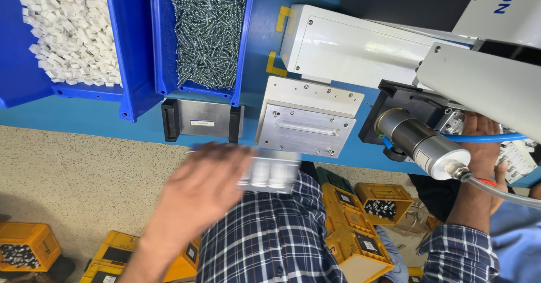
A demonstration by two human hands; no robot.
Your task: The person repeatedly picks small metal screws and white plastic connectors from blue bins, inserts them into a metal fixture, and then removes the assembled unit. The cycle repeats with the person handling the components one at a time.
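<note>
The left hand [197, 190] is blurry. It holds a flat metal piece [270, 173] with two white round parts on it. The fingers are bent over the left end of the piece, so this grip is closed on it. The piece lies long-ways from left to right, just past the near edge of the blue table [84, 117]. The silver metal block [307, 119] sits on the table right behind the piece, very near it, a little to the right. The left hand is much nearer to the block than the right hand is.

The right hand [479, 148] is far over at the right side, tucked under the grey machine arm [484, 83], behind the silver tube [422, 142]. I cannot tell if its grip is open or closed.

A blue bin of screws [208, 32] stands at the far side.
</note>
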